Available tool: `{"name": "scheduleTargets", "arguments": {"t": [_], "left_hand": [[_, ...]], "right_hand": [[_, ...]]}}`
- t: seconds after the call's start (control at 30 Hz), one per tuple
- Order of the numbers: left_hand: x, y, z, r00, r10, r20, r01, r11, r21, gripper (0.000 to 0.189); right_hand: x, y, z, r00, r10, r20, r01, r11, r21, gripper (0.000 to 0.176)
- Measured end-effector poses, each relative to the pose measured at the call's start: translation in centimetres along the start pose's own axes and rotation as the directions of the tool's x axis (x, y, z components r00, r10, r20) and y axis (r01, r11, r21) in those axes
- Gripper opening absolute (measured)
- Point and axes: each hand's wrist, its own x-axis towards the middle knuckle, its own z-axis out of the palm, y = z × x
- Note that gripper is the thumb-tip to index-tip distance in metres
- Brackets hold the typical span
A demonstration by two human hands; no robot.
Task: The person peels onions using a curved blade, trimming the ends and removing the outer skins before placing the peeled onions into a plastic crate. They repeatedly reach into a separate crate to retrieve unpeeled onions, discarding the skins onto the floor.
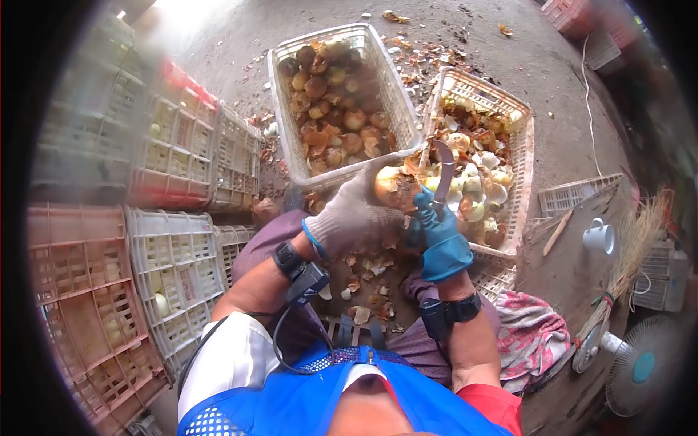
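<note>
My left hand (pixel 356 216), in a greyish knit glove, is closed around a large onion (pixel 392 187) with brown, partly loose skin. In a blue glove, my right hand (pixel 442 236) grips a knife (pixel 445 168) with a short curved blade pointing up and away from me. The knife's handle is hidden in my fingers, which are close against the onion's right side. Beyond my left hand stands a white crate (pixel 280 109) of unpeeled onions (pixel 342 109). Right of it, a second crate (pixel 525 160) holds onion peels and cut pieces (pixel 476 185).
Stacked crates (pixel 178 254) with pale onions line the left side. At right are a white mug (pixel 598 237), a straw broom (pixel 618 276), a wooden stick (pixel 558 232), a fan (pixel 643 367) and a red-and-white cloth (pixel 534 334). Peel scraps (pixel 371 272) litter the floor.
</note>
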Motion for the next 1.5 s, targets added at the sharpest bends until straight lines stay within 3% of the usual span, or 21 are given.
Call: {"name": "scheduleTargets", "arguments": {"t": [0.1,0.13,0.23,0.27,0.4,0.43,0.47,0.5,0.53,0.57,0.63,0.7,0.73,0.83,0.97,1.1,1.27,1.3,1.33,1.43,1.5], "left_hand": [[0.3,-0.5,-1.3,0.997,-0.060,-0.038,0.054,0.988,-0.146,0.082],[0.3,-0.7,-1.5,0.997,-0.033,-0.075,0.023,0.991,-0.132,0.078],[0.1,-0.6,-2.2,0.996,-0.066,-0.067,0.041,0.946,-0.323,0.075],[0.0,-0.5,-2.3,0.995,-0.071,-0.070,0.042,0.938,-0.345,0.073],[-0.4,1.7,-1.7,0.987,-0.103,-0.120,0.068,0.961,-0.269,0.071],[-0.6,2.5,-1.4,0.986,-0.101,-0.131,0.066,0.966,-0.249,0.071],[-0.3,1.4,-2.1,0.995,-0.053,-0.087,0.033,0.976,-0.214,0.070],[-0.3,1.7,-1.9,0.999,-0.003,-0.050,-0.010,0.969,-0.245,0.070],[0.1,0.1,-2.5,1.000,-0.012,-0.026,0.006,0.981,-0.196,0.074],[-0.1,0.0,-2.0,0.998,0.036,-0.055,-0.048,0.968,-0.247,0.077],[0.2,-1.0,-1.9,0.998,0.025,-0.053,-0.034,0.983,-0.183,0.078],[-0.2,-0.3,-1.4,0.998,-0.016,-0.059,0.004,0.981,-0.192,0.077],[0.2,-1.7,-1.4,0.997,0.060,-0.056,-0.068,0.986,-0.153,0.077],[-0.1,-1.5,-1.2,0.998,0.067,0.005,-0.067,0.998,-0.002,0.073],[-0.1,-1.5,-1.6,0.990,-0.020,0.143,0.093,0.845,-0.527,0.073],[-0.2,-0.8,-1.6,0.992,0.055,0.117,0.002,0.898,-0.439,0.074],[-0.6,0.6,-1.8,0.994,-0.001,0.107,0.035,0.948,-0.317,0.081],[-0.2,-0.4,-1.9,0.998,0.012,0.062,-0.003,0.988,-0.155,0.082],[0.1,-1.1,-2.0,0.997,0.046,0.061,-0.036,0.986,-0.164,0.084],[-0.1,0.8,-1.8,0.999,0.031,0.015,-0.029,0.993,-0.118,0.077],[0.0,0.6,-1.8,0.997,0.027,-0.066,-0.030,0.998,-0.052,0.077]], "right_hand": [[-0.9,-1.7,0.6,0.998,-0.055,0.037,0.060,0.983,-0.175,0.052],[-0.5,-1.4,0.8,0.980,-0.186,0.072,0.198,0.957,-0.214,0.043],[0.4,0.0,0.5,0.932,-0.362,0.007,0.339,0.866,-0.366,0.036],[0.4,0.0,-0.2,0.926,-0.374,0.058,0.343,0.765,-0.545,0.032],[0.6,0.0,-0.3,0.729,-0.640,0.245,0.550,0.334,-0.765,0.037],[0.3,-0.2,0.0,0.729,-0.641,0.241,0.539,0.319,-0.780,0.039],[0.1,-0.5,0.1,0.767,-0.601,0.226,0.501,0.342,-0.795,0.040],[0.6,-0.1,-0.1,0.731,-0.645,0.224,0.534,0.335,-0.776,0.040],[0.9,0.0,-0.2,0.785,-0.597,0.167,0.467,0.391,-0.793,0.039],[0.8,0.0,0.0,0.822,-0.557,0.121,0.445,0.495,-0.746,0.039],[0.4,-0.1,0.9,0.926,-0.376,0.010,0.352,0.858,-0.373,0.040],[0.0,-1.4,1.1,0.974,-0.224,0.036,0.224,0.926,-0.303,0.041],[0.5,-0.8,0.6,0.977,-0.206,0.048,0.211,0.930,-0.300,0.041],[0.1,-1.1,0.9,0.993,-0.114,0.007,0.113,0.970,-0.217,0.042],[0.2,-2.2,0.2,0.983,-0.168,0.067,0.176,0.975,-0.134,0.047],[0.5,-2.1,0.3,0.948,-0.295,0.119,0.313,0.933,-0.179,0.048],[0.1,-2.9,0.8,0.928,-0.334,0.164,0.367,0.898,-0.245,0.050],[0.1,-2.8,0.7,0.916,-0.363,0.173,0.400,0.861,-0.314,0.046],[-0.9,-3.8,1.6,0.937,-0.323,0.133,0.350,0.853,-0.387,0.042],[-0.2,-3.0,1.3,0.889,-0.448,0.093,0.428,0.741,-0.518,0.034],[0.5,-2.5,1.3,0.870,-0.492,-0.032,0.403,0.747,-0.529,0.033]]}}
